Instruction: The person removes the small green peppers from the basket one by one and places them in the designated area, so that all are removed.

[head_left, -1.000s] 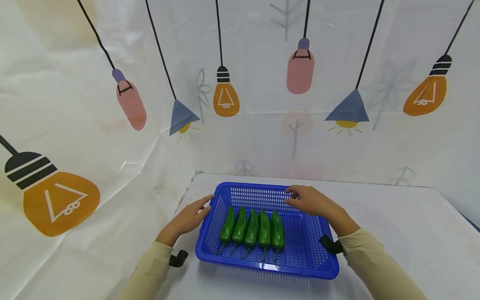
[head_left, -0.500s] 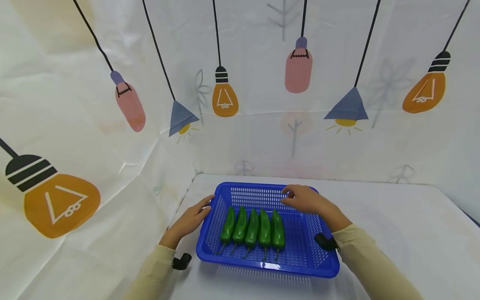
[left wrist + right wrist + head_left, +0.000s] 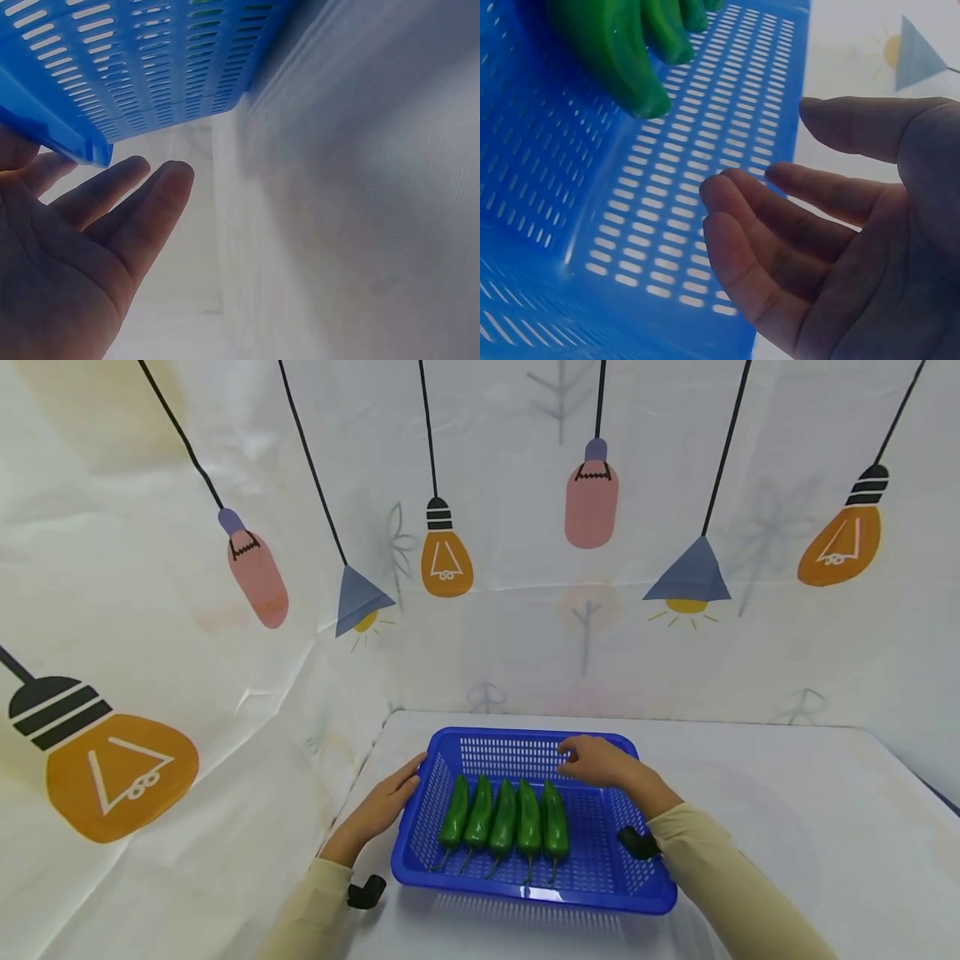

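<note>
Several green chili peppers (image 3: 504,820) lie side by side in a blue plastic basket (image 3: 592,903), stems toward the near side. At the basket's left rim is my left hand (image 3: 378,810), fingers extended; in the left wrist view the hand (image 3: 82,247) has its fingers beside the rim, the thumb side up against it. Over the far right part of the basket hovers my right hand (image 3: 603,764). Seen from the right wrist, that hand (image 3: 810,232) has loosely bent fingers with nothing between them, apart from the peppers (image 3: 607,52).
The basket stands on a white table (image 3: 787,827). Behind it and to the left hangs a white sheet (image 3: 510,643) printed with lamps and bulbs. A black wrist camera (image 3: 366,892) sits by the left sleeve, another (image 3: 637,842) by the right.
My right hand has moved a little to the left over the basket. The left hand has shifted slightly along the left rim. Peppers and basket stay in place.
</note>
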Demonstrator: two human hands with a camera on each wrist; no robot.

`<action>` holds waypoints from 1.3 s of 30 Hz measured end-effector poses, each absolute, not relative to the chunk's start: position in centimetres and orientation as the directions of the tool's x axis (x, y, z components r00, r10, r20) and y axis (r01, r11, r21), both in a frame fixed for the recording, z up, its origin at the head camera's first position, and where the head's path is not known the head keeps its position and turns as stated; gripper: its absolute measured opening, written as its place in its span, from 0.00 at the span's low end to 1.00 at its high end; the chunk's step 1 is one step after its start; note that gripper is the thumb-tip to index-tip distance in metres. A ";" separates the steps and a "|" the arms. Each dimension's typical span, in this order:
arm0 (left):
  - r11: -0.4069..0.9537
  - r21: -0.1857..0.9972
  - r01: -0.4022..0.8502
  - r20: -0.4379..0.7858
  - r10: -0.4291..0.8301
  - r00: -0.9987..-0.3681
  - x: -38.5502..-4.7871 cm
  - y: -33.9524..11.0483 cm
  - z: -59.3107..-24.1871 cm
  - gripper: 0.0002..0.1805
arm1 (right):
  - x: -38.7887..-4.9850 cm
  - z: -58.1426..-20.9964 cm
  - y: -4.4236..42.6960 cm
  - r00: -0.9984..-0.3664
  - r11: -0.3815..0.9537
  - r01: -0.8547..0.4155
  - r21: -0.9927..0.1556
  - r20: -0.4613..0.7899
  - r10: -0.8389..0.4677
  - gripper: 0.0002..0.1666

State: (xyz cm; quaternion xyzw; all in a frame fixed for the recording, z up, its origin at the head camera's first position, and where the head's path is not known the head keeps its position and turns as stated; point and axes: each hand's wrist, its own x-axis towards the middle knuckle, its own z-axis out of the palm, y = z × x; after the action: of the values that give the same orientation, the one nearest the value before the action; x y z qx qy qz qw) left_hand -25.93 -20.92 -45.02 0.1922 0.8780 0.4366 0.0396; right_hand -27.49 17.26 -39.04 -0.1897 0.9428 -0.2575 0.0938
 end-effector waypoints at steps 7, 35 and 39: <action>0.463 0.824 0.326 0.125 0.412 -0.903 -25.9 -21.0 -45.5 0.28 | -27.8 -39.5 16.9 -0.917 0.822 -0.277 -0.498 -0.118 -0.381 0.25; 0.393 0.898 0.201 0.040 0.381 -0.924 -25.9 -20.9 -45.6 0.29 | -28.8 -41.3 15.7 -0.886 0.771 0.044 -0.636 -0.381 -0.264 0.28; 0.387 0.903 0.187 0.031 0.376 -0.926 -25.9 -20.9 -45.7 0.29 | -28.7 -41.5 15.7 -0.877 0.757 0.078 -0.648 -0.406 -0.257 0.26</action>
State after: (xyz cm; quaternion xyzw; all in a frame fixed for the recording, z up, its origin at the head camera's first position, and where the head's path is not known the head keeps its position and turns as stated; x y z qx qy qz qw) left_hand -25.90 -20.89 -45.66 0.1699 0.8278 0.5271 0.0895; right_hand -28.72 15.67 -41.53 -0.0494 0.9054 -0.3447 0.2429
